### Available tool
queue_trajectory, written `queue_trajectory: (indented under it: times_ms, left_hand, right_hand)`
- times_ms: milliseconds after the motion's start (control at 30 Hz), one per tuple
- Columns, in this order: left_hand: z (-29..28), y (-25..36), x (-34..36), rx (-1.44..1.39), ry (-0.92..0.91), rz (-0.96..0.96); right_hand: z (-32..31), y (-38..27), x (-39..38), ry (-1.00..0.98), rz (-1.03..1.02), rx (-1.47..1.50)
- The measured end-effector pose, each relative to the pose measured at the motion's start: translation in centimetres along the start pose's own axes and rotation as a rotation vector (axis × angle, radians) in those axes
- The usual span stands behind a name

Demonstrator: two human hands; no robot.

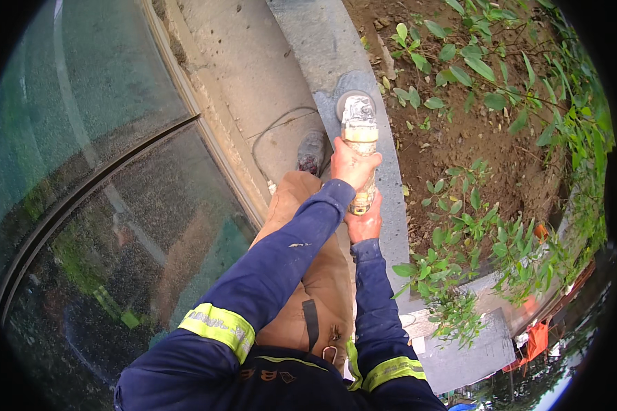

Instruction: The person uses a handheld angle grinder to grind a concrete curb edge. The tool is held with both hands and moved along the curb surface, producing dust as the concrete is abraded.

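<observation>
Over the curving grey ledge [389,195], both my hands are closed on one dusty grinder [360,127]. My left hand [353,165] wraps the body just behind the head, and my right hand [365,222] is round the rear end; neither shows an open gap, though how hard the right one squeezes I cannot tell, its fingers being partly hidden. The one round disc [344,105] at the far end lies over the ledge top; whether it touches, I cannot tell. I judge this tool rigid and fairly heavy toward the head, and its powdery coat could make it slippery, so the body and rear end are the places to hold, fingers well back from the disc. Farther out come two navy sleeves [281,252], each with one yellow band [216,330]. One shoe [312,151] shows on the pavement [250,65], near one thin cable [281,117]. Beyond stand two glass panes [103,82], parted by one dark bar [154,141]. On the right lies one soil bed [524,161] with leafy plants [495,101] too tangled to count.
</observation>
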State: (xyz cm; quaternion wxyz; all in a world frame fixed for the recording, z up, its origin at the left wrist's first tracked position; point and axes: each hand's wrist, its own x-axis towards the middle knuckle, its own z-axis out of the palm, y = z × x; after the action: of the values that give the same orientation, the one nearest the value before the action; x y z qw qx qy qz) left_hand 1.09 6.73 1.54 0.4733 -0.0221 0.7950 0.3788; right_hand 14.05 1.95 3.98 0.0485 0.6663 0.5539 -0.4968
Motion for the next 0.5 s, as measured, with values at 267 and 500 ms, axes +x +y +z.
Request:
queue_trajectory:
  times_ms: [267,500]
  left_hand:
    - [0.0,-3.1,-1.2,0.019,0.021,0.015]
    - [0.0,-0.3,-0.3,0.020,0.000,-0.007]
  right_hand:
    - [0.2,2.0,-2.1,-0.012,-0.046,0.044]
    - [0.5,1.0,-0.2,0.007,-0.073,0.079]
